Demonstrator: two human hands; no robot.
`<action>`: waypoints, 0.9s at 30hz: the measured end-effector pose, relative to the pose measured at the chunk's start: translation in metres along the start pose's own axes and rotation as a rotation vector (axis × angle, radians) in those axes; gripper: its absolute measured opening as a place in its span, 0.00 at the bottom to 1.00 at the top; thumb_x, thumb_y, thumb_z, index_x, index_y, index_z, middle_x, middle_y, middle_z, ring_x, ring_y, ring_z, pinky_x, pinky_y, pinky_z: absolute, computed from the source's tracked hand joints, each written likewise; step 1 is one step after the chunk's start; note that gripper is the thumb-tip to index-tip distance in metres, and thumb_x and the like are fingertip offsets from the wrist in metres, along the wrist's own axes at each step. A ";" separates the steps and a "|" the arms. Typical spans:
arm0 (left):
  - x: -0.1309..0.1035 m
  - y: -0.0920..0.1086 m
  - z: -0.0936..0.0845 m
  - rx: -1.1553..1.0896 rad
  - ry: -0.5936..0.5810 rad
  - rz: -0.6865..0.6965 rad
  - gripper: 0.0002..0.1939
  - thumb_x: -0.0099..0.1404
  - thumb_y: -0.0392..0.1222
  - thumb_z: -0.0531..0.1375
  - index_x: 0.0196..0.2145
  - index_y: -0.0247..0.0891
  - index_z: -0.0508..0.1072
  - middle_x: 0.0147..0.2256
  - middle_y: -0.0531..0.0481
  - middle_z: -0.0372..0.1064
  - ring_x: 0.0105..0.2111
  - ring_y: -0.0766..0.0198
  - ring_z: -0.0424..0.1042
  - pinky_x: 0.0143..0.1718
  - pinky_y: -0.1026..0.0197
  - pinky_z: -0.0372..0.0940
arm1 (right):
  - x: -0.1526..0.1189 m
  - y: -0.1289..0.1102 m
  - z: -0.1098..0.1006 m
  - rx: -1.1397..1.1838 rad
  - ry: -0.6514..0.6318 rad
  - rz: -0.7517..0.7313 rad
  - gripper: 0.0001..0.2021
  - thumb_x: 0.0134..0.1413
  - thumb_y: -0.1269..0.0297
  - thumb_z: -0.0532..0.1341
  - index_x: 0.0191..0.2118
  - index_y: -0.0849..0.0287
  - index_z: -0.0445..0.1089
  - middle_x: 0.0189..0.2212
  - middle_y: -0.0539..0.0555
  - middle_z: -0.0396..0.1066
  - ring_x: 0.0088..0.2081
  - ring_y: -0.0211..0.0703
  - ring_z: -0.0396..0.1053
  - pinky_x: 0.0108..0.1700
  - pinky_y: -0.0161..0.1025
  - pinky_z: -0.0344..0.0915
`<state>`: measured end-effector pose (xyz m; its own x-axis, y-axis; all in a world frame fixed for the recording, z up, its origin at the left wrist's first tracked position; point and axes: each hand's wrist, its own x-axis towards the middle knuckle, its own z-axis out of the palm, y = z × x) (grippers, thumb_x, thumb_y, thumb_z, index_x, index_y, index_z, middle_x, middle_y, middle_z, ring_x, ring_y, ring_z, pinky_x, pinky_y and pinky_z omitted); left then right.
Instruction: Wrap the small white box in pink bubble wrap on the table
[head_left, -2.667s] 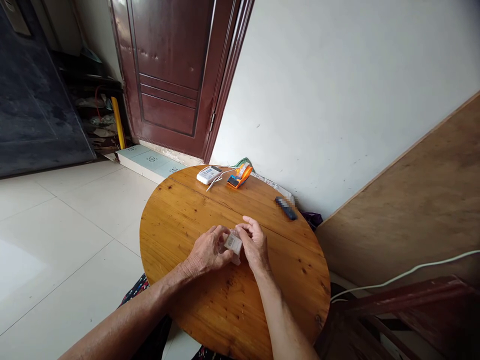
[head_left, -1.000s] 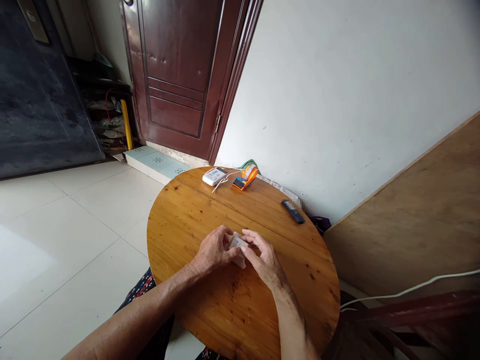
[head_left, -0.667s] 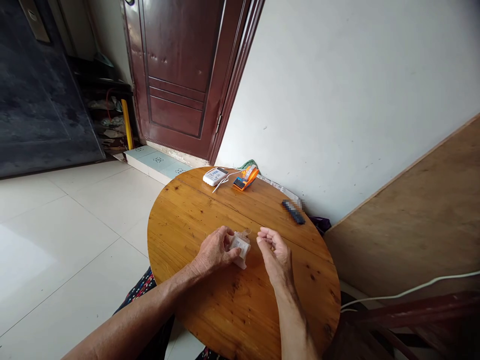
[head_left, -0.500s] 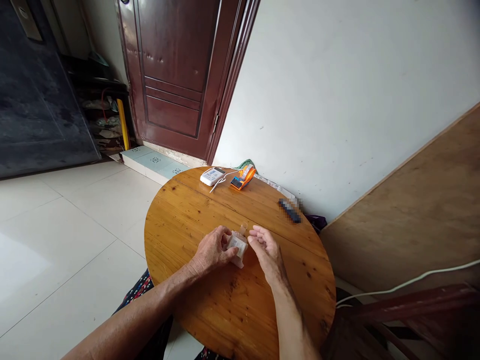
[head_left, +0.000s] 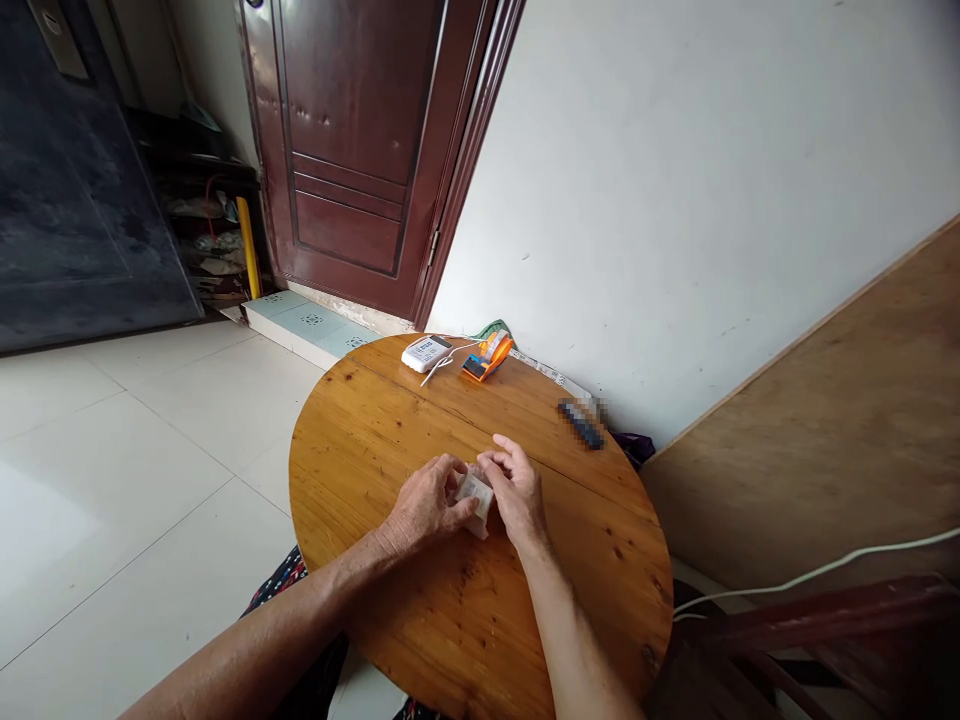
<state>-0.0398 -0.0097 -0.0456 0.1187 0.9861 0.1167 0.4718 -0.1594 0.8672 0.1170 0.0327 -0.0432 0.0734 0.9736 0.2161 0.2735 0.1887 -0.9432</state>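
A small whitish packet (head_left: 475, 492), wrapped in clear plastic, rests on the round wooden table (head_left: 352, 450). My left hand (head_left: 431, 500) grips it from the left, with the thumb on its near side and the fingers at its far edge. On the right, my right hand (head_left: 516, 492) is at the packet's top right corner. Its thumb and index finger are pinched together and the other fingers stick out. What lies between those fingertips is too small to make out.
At the table's far side are a white device (head_left: 426, 353) with a cable and an orange tape dispenser (head_left: 487, 358). A dark blurred object (head_left: 580, 423) lies at the far right. Behind stand a white wall and a dark red door (head_left: 349, 150).
My right hand has moved left to the packet, and its thumb and index finger have closed. The clear strip at the packet's far end no longer stands out. My left hand keeps its grip.
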 end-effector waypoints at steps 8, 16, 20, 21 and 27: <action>0.000 -0.001 0.000 0.001 -0.005 -0.014 0.16 0.55 0.40 0.63 0.43 0.41 0.69 0.32 0.56 0.68 0.29 0.67 0.64 0.30 0.65 0.58 | -0.027 -0.022 -0.014 -0.122 -0.038 -0.186 0.14 0.54 0.61 0.61 0.46 0.57 0.70 0.32 0.52 0.77 0.33 0.42 0.74 0.41 0.41 0.71; -0.001 0.006 -0.005 -0.039 -0.022 -0.034 0.14 0.56 0.41 0.62 0.41 0.40 0.69 0.30 0.56 0.68 0.29 0.67 0.64 0.31 0.65 0.59 | -0.036 -0.027 -0.018 -0.420 -0.018 -0.479 0.09 0.59 0.63 0.60 0.45 0.52 0.72 0.33 0.51 0.79 0.40 0.46 0.75 0.49 0.46 0.67; -0.002 0.007 -0.006 -0.043 -0.024 -0.033 0.14 0.56 0.41 0.62 0.41 0.40 0.69 0.30 0.55 0.67 0.29 0.67 0.64 0.31 0.65 0.58 | -0.039 -0.028 -0.013 -0.483 0.048 -0.560 0.08 0.61 0.63 0.60 0.44 0.52 0.73 0.33 0.53 0.80 0.38 0.48 0.76 0.47 0.48 0.67; -0.002 0.007 -0.006 -0.045 -0.022 -0.035 0.14 0.56 0.41 0.61 0.41 0.40 0.69 0.30 0.55 0.67 0.29 0.67 0.64 0.31 0.65 0.58 | -0.040 -0.028 -0.012 -0.494 0.047 -0.566 0.07 0.61 0.63 0.60 0.43 0.52 0.73 0.33 0.53 0.80 0.38 0.48 0.76 0.47 0.49 0.67; -0.002 0.005 -0.004 -0.059 -0.011 -0.011 0.15 0.57 0.42 0.61 0.44 0.41 0.69 0.31 0.55 0.67 0.29 0.67 0.64 0.32 0.65 0.59 | -0.039 -0.029 -0.013 -0.486 -0.044 -0.522 0.11 0.61 0.63 0.58 0.47 0.51 0.73 0.34 0.52 0.80 0.39 0.48 0.76 0.47 0.48 0.69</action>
<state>-0.0413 -0.0127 -0.0399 0.1233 0.9871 0.1017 0.4210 -0.1449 0.8954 0.1189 -0.0121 -0.0210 -0.2193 0.7779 0.5888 0.6599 0.5628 -0.4978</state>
